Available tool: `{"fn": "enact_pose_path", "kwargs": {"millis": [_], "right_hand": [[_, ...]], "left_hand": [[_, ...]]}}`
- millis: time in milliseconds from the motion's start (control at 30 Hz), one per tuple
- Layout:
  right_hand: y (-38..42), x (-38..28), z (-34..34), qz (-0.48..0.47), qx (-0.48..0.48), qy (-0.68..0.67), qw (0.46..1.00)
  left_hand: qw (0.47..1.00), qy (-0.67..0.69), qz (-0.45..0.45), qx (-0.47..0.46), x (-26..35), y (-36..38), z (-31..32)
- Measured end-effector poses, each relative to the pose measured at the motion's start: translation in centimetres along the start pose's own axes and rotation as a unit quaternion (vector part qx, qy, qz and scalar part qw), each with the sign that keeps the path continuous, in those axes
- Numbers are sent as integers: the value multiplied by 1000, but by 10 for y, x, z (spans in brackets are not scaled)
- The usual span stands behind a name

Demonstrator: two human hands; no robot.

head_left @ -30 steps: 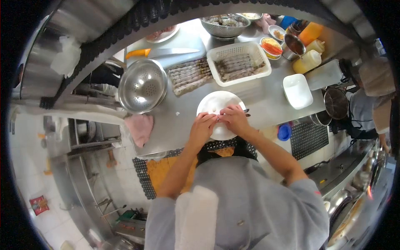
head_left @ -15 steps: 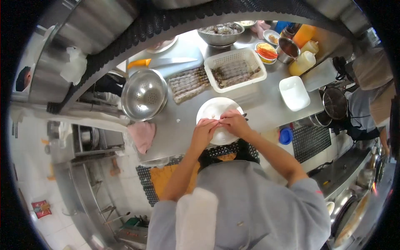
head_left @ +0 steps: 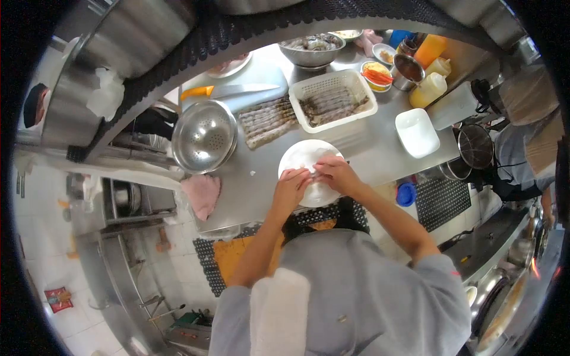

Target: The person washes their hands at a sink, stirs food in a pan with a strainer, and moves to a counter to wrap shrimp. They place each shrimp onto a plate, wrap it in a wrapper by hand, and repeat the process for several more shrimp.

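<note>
Over a round white plate (head_left: 295,153) near the counter's front edge, my left hand (head_left: 293,183) and my right hand (head_left: 336,174) meet with fingers pinched together. Something small and pale seems to be between the fingertips, too small and hidden to name. Just beyond the plate lies a flat slab of greyish shrimp (head_left: 267,122) in rows. A white perforated basket (head_left: 344,122) beside it holds more shrimp (head_left: 329,105). The steel colander (head_left: 202,133) stands left of the slab.
A knife (head_left: 243,90) with an orange handle lies on a cutting board (head_left: 276,77). Farther back are a steel bowl (head_left: 312,57) and squeeze bottles (head_left: 428,90). A white square bowl (head_left: 417,132) stands right; a pink cloth (head_left: 202,196) lies at the left edge.
Both hands stay over the plate, and their fingertips have shifted slightly against each other. The whole view has moved a little. Nothing on the counter has visibly changed place.
</note>
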State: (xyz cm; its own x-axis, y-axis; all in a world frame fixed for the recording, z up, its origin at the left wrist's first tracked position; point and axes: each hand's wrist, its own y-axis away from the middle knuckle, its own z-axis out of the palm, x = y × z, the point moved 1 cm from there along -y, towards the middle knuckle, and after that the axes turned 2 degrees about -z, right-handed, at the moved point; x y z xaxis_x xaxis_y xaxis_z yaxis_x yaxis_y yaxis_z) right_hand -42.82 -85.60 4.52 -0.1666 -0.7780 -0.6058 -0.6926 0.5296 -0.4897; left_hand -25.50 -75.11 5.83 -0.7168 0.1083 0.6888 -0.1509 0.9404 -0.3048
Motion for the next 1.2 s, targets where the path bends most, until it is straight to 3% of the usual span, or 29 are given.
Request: {"fn": "enact_pose_path", "kwargs": {"millis": [433,500,600,700,933,1200], "right_hand": [[6,3,-5,-27,-26,25,999],[1,3,-11,-24,-59,-3,998],[5,5,-10,-24,-20,34,999],[4,5,-8,-3,-33,17,999],[10,7,7,-6,-11,34,999],[7,6,3,-10,-27,46,999]], "left_hand": [[998,-49,41,-2,7,-7,13],[997,-64,5,-39,0,-8,9],[997,-76,10,-15,-16,-2,-3],[999,-51,6,-13,12,-11,-17],[999,-30,29,-13,5,-10,7],[989,-148,23,-10,10,-9,10]]}}
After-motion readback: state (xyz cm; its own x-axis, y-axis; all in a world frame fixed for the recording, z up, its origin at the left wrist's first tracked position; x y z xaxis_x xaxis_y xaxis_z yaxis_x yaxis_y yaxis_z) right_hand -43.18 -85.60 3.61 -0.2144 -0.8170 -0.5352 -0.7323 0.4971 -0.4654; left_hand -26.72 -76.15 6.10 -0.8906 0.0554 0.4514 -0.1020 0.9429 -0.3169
